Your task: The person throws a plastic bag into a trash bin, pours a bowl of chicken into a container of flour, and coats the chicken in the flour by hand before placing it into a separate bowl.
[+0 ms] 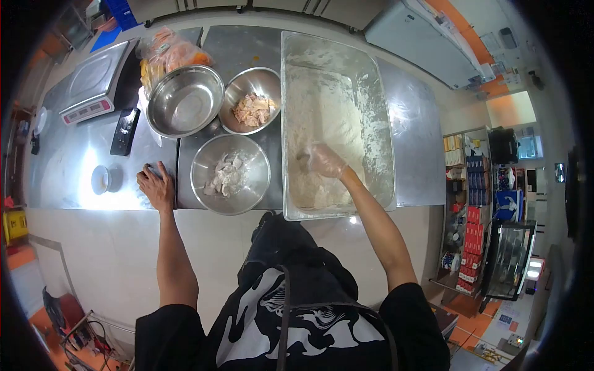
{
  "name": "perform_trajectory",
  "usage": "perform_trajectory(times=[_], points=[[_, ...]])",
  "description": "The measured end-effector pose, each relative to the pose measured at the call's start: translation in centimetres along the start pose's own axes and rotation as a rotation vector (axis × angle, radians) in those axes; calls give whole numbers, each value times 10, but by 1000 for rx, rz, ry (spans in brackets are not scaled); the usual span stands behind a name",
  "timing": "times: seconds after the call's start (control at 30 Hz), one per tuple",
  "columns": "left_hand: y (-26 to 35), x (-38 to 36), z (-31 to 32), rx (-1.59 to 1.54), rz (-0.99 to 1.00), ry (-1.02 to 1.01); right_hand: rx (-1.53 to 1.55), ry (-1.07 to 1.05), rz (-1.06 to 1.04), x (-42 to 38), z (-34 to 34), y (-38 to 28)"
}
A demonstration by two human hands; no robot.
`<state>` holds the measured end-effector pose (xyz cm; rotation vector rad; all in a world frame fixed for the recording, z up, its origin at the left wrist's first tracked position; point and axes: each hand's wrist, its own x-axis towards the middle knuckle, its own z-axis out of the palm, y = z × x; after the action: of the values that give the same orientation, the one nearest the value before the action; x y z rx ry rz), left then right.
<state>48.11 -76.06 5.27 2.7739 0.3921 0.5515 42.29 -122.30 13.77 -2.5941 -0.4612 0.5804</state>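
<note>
My left hand [158, 187] is bare and rests on the steel table near its front edge, fingers apart, holding nothing. In a clear plastic glove, my right hand [326, 162] reaches into a large metal tub [387, 136] of white flour [340, 117]. Its fingers curl down at the flour, and what they close on is hidden. Between my hands stands a steel bowl [257, 191] with flour-coated pieces [228, 176]. Behind it, another steel bowl [238, 83] contains pale pinkish raw pieces [255, 110], apparently meat.
A larger steel bowl [185, 99] stands at the back, before a plastic bag [173, 52] of orange items. On the left are a phone [125, 131], a small round container [101, 179] and a weighing scale [93, 80]. Stocked shelves [467, 210] stand at the right.
</note>
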Motion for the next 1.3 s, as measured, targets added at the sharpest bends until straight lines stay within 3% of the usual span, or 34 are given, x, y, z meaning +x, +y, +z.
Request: perform_trajectory(times=[0.07, 0.1, 0.17, 0.2, 0.27, 0.3, 0.37, 0.47, 0.6, 0.67, 0.7, 0.77, 0.83, 0.87, 0.93, 0.97, 1.03, 1.1, 1.17, 1.2, 1.27, 1.3], points=[[2, 0, -3, -2, -19, -18, 224, 376, -28, -9, -8, 0], [2, 0, -4, -1, -25, -36, 220, 369, -32, -14, -15, 4], [0, -1, -2, 0, -26, -37, 286, 243, 224, -24, -30, 6], [-1, 0, -1, 0, -17, -34, 284, 239, 223, -25, -31, 4], [-2, -1, 0, -1, -8, -8, -139, 281, -213, -28, -29, -4], [-2, -1, 1, -2, 6, 17, -138, 282, -209, -27, -20, -3], [-2, -1, 2, 2, 11, 12, 93, -166, -297, -21, 15, 5], [-3, 0, 3, 8, 14, 12, -52, -94, -120, -21, 57, -7], [-3, -1, 3, 16, 4, 6, -138, -126, -117, -26, 37, -27], [-2, 1, 3, 8, 4, 13, -89, -340, -44, -19, 9, -40], [-3, -1, 2, 5, 6, 16, -95, -346, -51, -21, 9, -28], [-2, -1, 1, 7, -4, 14, 181, 46, -247, -36, 14, 8], [-4, 0, 2, 7, -14, 8, 272, 180, -1, -46, 4, 11], [-5, 0, 3, 5, -8, 10, 270, 168, -3, -51, -12, -2], [-4, 0, 2, 3, -12, -3, 582, 85, 406, -62, -52, -35], [-4, 0, 2, 2, -18, -7, 577, 80, 409, -68, -38, -13], [-5, 0, 2, 10, -13, 1, 543, 339, 181, -79, -1, 53], [-4, 0, 0, 5, -15, -1, 539, 263, 265, -79, -10, 60], [-5, -1, 2, 3, -18, -3, 1046, 152, 184, -74, -28, 45], [-6, -1, 4, 4, -11, 4, 1044, 147, 184, -72, -39, 23], [-9, 0, 4, 8, -8, 12, 702, 218, 209, -69, -52, -29], [-8, 0, 4, 11, -3, 11, 395, 256, 69, -66, -40, -30]])
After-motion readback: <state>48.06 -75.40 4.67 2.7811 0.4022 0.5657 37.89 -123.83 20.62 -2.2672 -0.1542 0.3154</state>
